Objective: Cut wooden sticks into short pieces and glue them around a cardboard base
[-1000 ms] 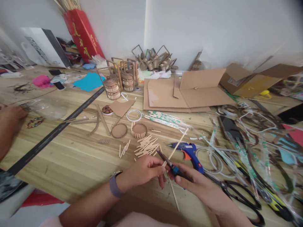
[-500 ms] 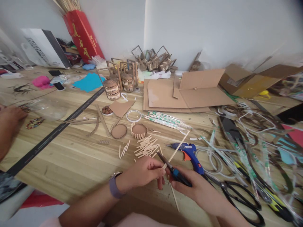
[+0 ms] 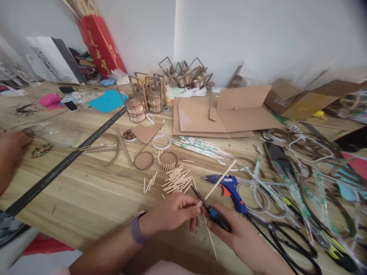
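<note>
My left hand (image 3: 180,210) pinches the lower end of a thin wooden stick (image 3: 222,176), which slants up to the right. In my right hand (image 3: 229,225) is a pair of pliers (image 3: 210,210) with dark jaws and black-and-blue handles. Their jaws cross the stick close to my left fingertips; whether they grip it I cannot tell. Another thin stick (image 3: 210,238) slants down below my hands. Just beyond lies a pile of short cut sticks (image 3: 176,179). Behind it stands a round cardboard base (image 3: 168,158) partly edged with upright short sticks, beside a plain cardboard disc (image 3: 143,160).
A blue glue gun (image 3: 236,194) and black scissors (image 3: 286,236) lie to the right among tubing and plastic wrappers. Flattened cardboard (image 3: 200,114) and small finished baskets (image 3: 136,110) stand farther back. Another person's arm (image 3: 11,152) rests at the left edge.
The stick's upper end has shifted slightly to the right, and its slant is a little flatter. Both my hands have stayed nearly in place, with the pliers still across the stick.
</note>
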`<control>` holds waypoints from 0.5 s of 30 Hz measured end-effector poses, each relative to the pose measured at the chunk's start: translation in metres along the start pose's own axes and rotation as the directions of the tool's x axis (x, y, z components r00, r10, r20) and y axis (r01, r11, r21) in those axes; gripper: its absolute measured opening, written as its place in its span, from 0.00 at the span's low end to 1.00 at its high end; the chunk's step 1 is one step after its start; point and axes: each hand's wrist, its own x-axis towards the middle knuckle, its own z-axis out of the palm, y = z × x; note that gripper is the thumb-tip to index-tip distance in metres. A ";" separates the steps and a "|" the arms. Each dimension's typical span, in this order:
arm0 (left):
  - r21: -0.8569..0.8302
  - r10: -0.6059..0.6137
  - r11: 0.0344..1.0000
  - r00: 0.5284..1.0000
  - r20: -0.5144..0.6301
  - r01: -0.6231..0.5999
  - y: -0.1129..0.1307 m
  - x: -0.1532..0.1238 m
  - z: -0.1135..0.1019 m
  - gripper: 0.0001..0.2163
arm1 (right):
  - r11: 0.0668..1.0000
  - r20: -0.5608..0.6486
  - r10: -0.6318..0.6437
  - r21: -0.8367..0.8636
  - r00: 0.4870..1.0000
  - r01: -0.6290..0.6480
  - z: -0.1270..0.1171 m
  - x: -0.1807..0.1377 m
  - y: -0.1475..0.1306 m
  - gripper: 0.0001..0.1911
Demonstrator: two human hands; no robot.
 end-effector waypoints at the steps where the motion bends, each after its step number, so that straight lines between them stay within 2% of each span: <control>1: 0.008 0.000 1.000 1.000 -0.011 0.000 0.000 0.000 0.000 0.19 | 1.000 -0.010 -0.001 -0.002 1.000 0.001 0.001 0.001 0.000 0.14; 6: 0.030 0.046 0.999 0.996 -0.071 -0.044 0.002 -0.002 -0.001 0.16 | 1.000 -0.032 -0.013 0.006 0.999 0.013 0.001 0.004 0.004 0.12; 11: 0.118 0.073 0.991 0.996 -0.055 -0.067 0.006 -0.005 0.000 0.18 | 0.998 -0.001 -0.030 0.049 1.000 0.030 -0.005 0.002 0.004 0.13; 15: 0.128 0.085 0.989 0.995 -0.056 -0.077 0.003 -0.004 0.002 0.19 | 0.998 0.018 -0.023 0.067 1.000 0.022 -0.005 0.001 0.006 0.12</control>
